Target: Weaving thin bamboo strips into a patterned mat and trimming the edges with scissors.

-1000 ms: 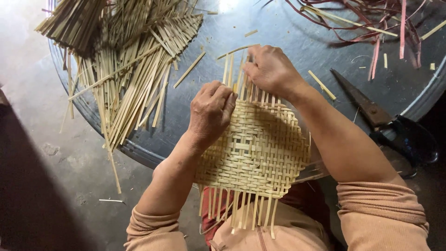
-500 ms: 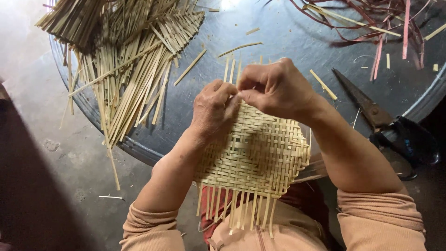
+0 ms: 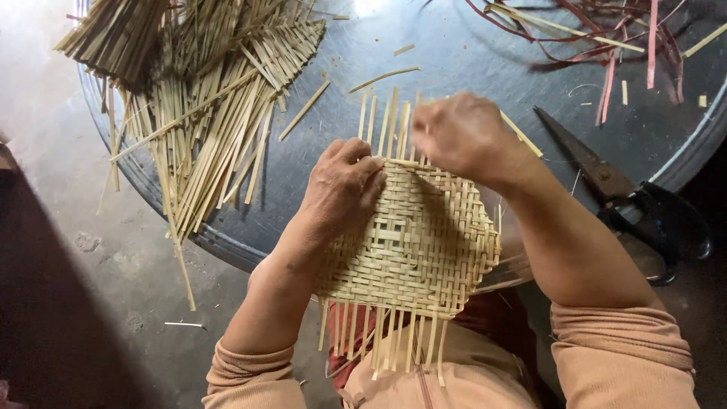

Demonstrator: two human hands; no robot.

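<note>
A half-woven mat of pale bamboo strips is held at the near edge of the round metal table, its loose ends hanging over the lap. The left hand is pressed flat and open on the weave. The right hand is closed around upright strips at the far edge. Black-handled scissors lie to the right. Farther off, loose strips are piled left and reddish strips right.

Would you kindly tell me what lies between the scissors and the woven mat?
In the head view, the person's right forearm crosses between the scissors and the woven mat.
</note>
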